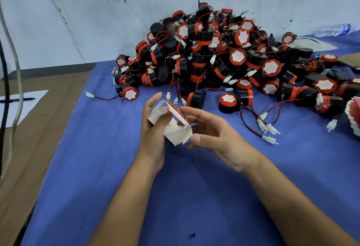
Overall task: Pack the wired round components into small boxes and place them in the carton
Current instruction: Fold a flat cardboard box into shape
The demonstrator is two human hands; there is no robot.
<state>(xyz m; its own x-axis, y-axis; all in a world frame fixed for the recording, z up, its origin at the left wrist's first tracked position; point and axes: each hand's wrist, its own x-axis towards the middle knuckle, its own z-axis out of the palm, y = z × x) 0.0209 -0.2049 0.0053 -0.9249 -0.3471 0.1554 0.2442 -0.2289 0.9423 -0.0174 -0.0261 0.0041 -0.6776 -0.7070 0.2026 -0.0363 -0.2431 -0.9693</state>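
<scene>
Two hands work at the middle of the bench (97, 167), which is draped in a blue cloth. The left hand (153, 128) grips a small box (176, 126), fingers curled round its far side; the right hand (212, 138) holds the box's near end, thumb against the white flap, fingers bent over the top. The box is half-folded, white inside with a red printed face tilted up, flaps loose at both ends.

Nearer the person the cloth lies bare, with one dark spot close to the near edge. The left edge of the cloth runs diagonally, with brown cardboard (39, 128) beyond it and a white sheet (17, 107) carrying a pen (17, 100).

Toward the far edge, against the pale wall, a heap of components (224, 54) spreads to the right: black drums with red rims and white centres, thin red and black wires ending in white plugs. Loose plugs trail just beside the right hand. At the right edge sits a stack of flat boxes (353, 117). A bottle (331, 29) lies at the far right.
</scene>
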